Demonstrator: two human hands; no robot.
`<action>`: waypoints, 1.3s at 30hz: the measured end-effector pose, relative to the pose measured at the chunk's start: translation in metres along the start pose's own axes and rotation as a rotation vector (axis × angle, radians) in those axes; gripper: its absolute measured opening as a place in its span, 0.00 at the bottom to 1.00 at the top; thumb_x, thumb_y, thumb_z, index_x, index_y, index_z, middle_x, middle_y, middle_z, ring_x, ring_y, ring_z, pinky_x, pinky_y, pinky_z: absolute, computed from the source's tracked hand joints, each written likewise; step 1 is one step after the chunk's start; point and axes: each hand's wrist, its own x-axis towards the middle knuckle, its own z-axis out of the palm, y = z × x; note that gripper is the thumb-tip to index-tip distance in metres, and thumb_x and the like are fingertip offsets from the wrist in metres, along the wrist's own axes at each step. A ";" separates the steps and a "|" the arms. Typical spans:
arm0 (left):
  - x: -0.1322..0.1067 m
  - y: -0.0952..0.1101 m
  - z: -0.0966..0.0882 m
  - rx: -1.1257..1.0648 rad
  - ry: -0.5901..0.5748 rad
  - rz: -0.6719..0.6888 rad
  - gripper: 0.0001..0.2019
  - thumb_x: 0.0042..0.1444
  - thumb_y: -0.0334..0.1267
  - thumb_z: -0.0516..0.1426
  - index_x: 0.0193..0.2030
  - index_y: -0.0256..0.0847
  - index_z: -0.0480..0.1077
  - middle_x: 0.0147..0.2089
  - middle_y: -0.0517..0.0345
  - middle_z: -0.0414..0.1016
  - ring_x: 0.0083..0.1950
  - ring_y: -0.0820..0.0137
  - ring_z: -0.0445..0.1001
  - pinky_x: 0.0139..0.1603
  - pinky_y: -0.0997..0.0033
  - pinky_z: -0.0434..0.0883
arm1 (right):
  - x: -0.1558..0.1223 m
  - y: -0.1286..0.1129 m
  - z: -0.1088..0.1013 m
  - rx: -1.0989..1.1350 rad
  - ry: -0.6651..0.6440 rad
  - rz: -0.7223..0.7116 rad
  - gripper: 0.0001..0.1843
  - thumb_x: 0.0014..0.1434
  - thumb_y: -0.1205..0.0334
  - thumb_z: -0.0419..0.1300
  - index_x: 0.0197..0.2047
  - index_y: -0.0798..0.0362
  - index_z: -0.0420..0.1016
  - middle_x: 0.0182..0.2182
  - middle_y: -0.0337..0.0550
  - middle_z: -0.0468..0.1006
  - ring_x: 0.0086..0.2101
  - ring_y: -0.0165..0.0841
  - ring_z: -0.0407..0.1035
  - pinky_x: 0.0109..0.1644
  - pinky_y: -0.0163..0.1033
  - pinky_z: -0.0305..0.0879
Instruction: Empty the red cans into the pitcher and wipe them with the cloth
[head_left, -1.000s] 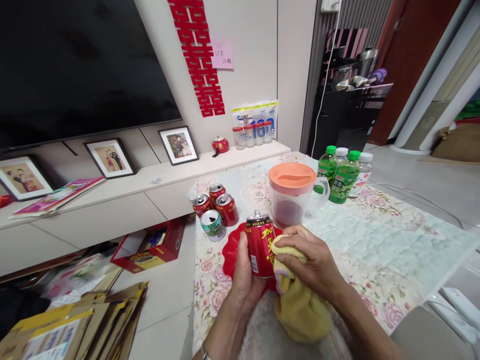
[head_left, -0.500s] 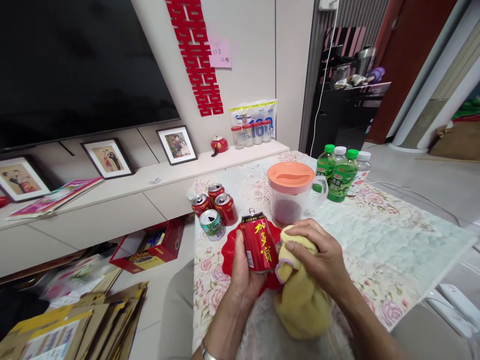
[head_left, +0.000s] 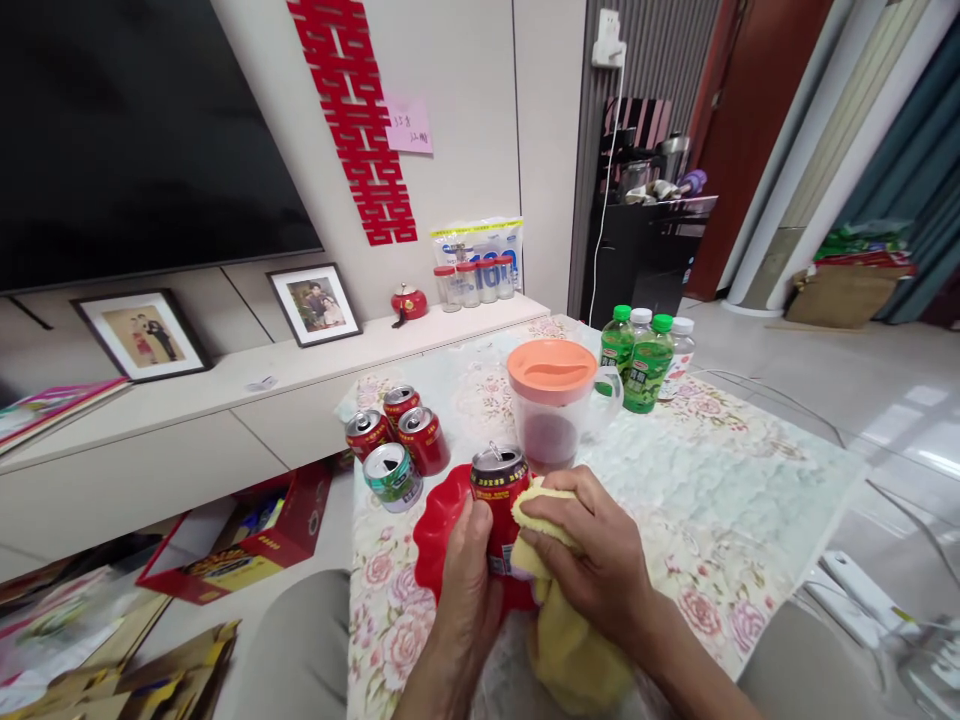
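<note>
My left hand (head_left: 465, 580) is wrapped round an opened red drink can (head_left: 496, 485), held upright above a red scalloped plate (head_left: 435, 530). My right hand (head_left: 592, 560) grips a yellow cloth (head_left: 570, 650) and presses a fold of it against the can's right side. Both hands hover over the near edge of a table with a flowered cloth (head_left: 712, 500).
Three red cans (head_left: 397, 430) and a green can (head_left: 391, 475) stand left of the plate. Behind it is a clear jug with an orange lid (head_left: 553, 400), then green and clear bottles (head_left: 645, 355). A low white cabinet (head_left: 225, 420) with photo frames runs left; cardboard lies on the floor.
The can has been turned in my left hand so its printed characters are covered. The cloth has moved up against its side. The view has shifted to the right.
</note>
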 end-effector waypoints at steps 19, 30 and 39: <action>-0.001 -0.003 -0.009 0.248 -0.107 0.065 0.27 0.62 0.52 0.64 0.65 0.49 0.69 0.57 0.51 0.84 0.55 0.50 0.82 0.56 0.54 0.77 | 0.003 -0.001 -0.003 -0.019 -0.131 -0.113 0.11 0.67 0.74 0.59 0.47 0.53 0.78 0.44 0.49 0.76 0.44 0.35 0.71 0.45 0.38 0.72; -0.006 -0.003 -0.008 0.431 -0.017 0.092 0.29 0.61 0.57 0.62 0.65 0.47 0.74 0.64 0.46 0.80 0.69 0.44 0.73 0.67 0.45 0.72 | -0.001 0.015 -0.005 -0.114 0.085 0.135 0.08 0.69 0.68 0.62 0.50 0.49 0.78 0.45 0.42 0.77 0.48 0.29 0.74 0.54 0.31 0.69; -0.004 -0.002 -0.011 0.522 0.050 0.144 0.28 0.62 0.56 0.62 0.66 0.49 0.72 0.68 0.49 0.77 0.74 0.46 0.67 0.71 0.48 0.68 | 0.001 0.009 -0.003 -0.103 -0.037 -0.018 0.11 0.68 0.72 0.61 0.51 0.53 0.78 0.45 0.45 0.76 0.46 0.30 0.73 0.50 0.33 0.71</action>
